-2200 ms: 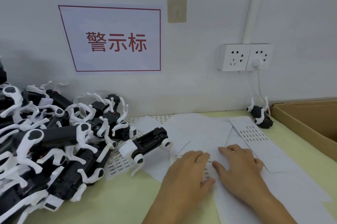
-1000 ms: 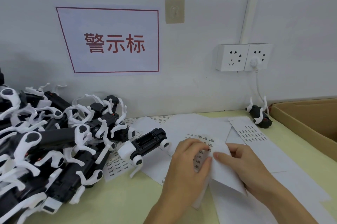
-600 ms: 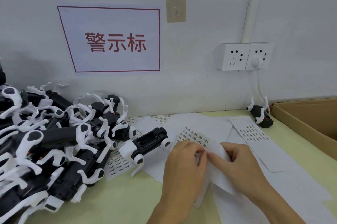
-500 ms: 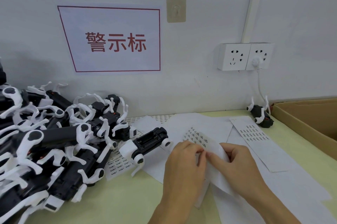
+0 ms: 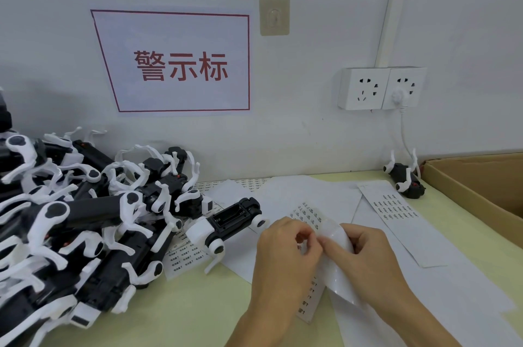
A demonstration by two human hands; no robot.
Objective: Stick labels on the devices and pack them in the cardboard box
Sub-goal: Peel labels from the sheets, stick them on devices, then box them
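At the left edge of the tabletop (image 5: 181, 315) we see a heap of devices (image 5: 73, 222), black bodies with white curved arms, tangled over one another. One device (image 5: 229, 223) lies apart at the heap's right side, its open black compartment facing up, resting partly on a printed label sheet (image 5: 184, 256). On the wall above hangs a sign (image 5: 178, 62) with a red border and red characters.

Toward the near edge, around the middle, we find our left hand (image 5: 283, 256), its fingers curled and its thumb and forefinger pinching at the label sheet in hand (image 5: 310, 218). Whether a single label is caught between the fingertips we cannot tell. Just beside it, touching at the fingertips, our right hand (image 5: 368, 262) grips the same sheet, bending its glossy backing into a curve. Loose white papers (image 5: 305, 191) lie beneath both hands.

Further right another label strip (image 5: 396, 209) lies flat. Near the back edge a lone device (image 5: 404, 178) sits below the wall sockets (image 5: 382, 88). At the right edge stands the cardboard box (image 5: 478, 191), open at the top.
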